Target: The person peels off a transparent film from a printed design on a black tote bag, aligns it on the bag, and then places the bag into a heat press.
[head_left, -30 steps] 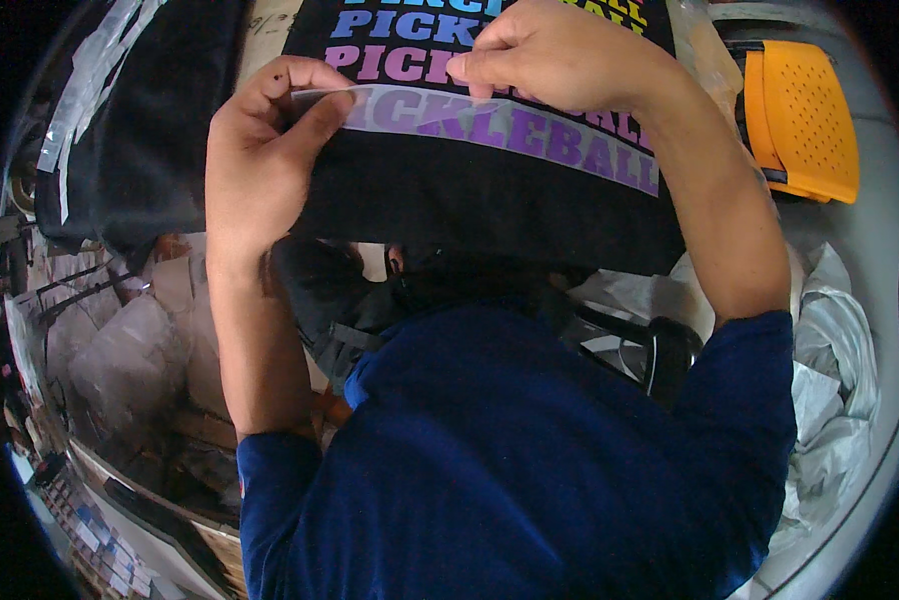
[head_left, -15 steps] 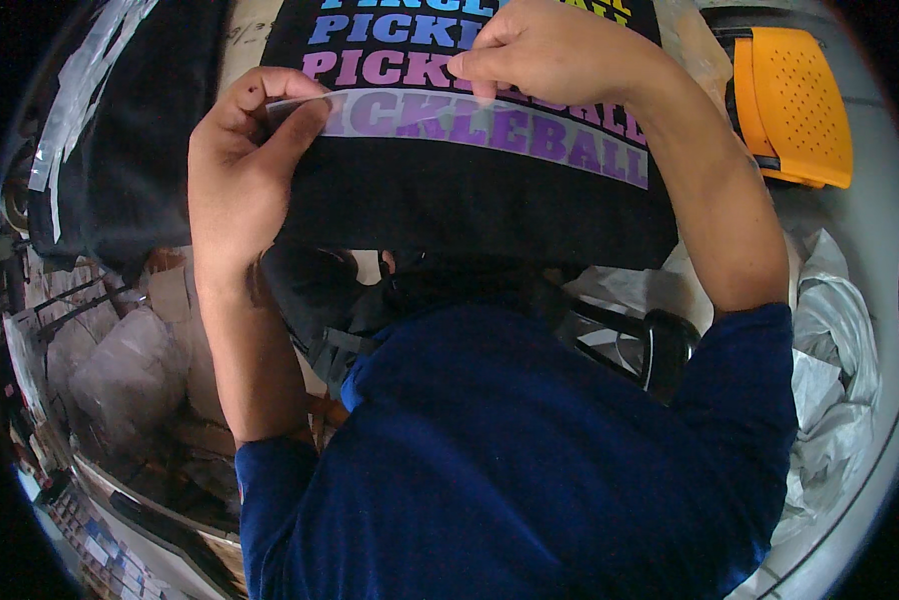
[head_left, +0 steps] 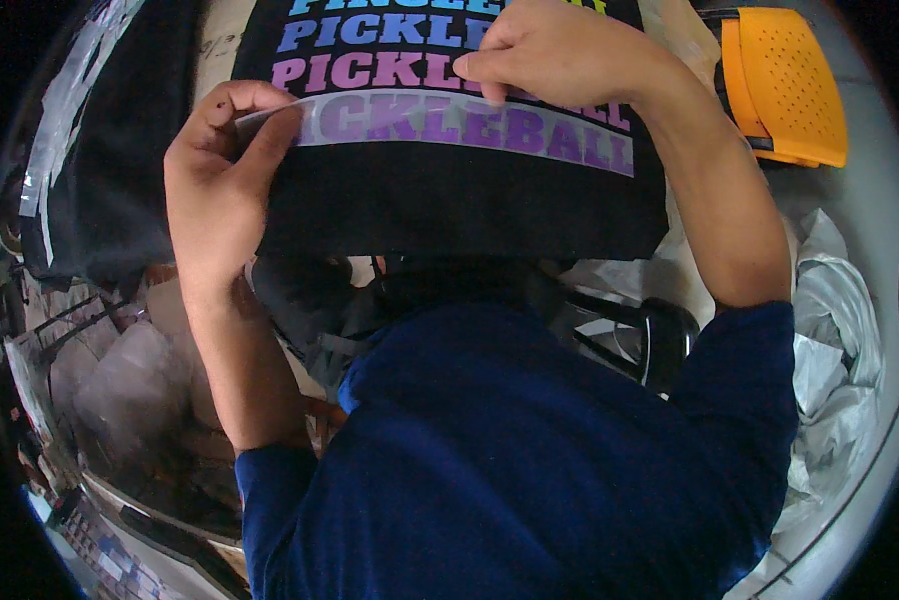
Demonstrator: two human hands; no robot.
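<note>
A black shirt (head_left: 450,205) lies stretched over a platen in front of me, printed with rows of coloured lettering in blue, pink and purple. A clear film strip (head_left: 420,120) covers the lowest purple row. My left hand (head_left: 225,170) pinches the left end of that strip between thumb and fingers and lifts it off the cloth. My right hand (head_left: 560,55) rests on the print above the strip, fingertips pressing down near its top edge. My blue sleeves fill the lower part of the picture.
An orange perforated tool (head_left: 785,85) lies at the upper right. Crumpled white plastic sheets (head_left: 830,330) pile at the right. A second black garment (head_left: 110,170) with film strips hangs at the left. Stacked clutter sits at the lower left.
My left hand has drawn the strip's left end up and slightly leftward, peeling it further from the shirt. My right hand has stayed pressed on the print.
</note>
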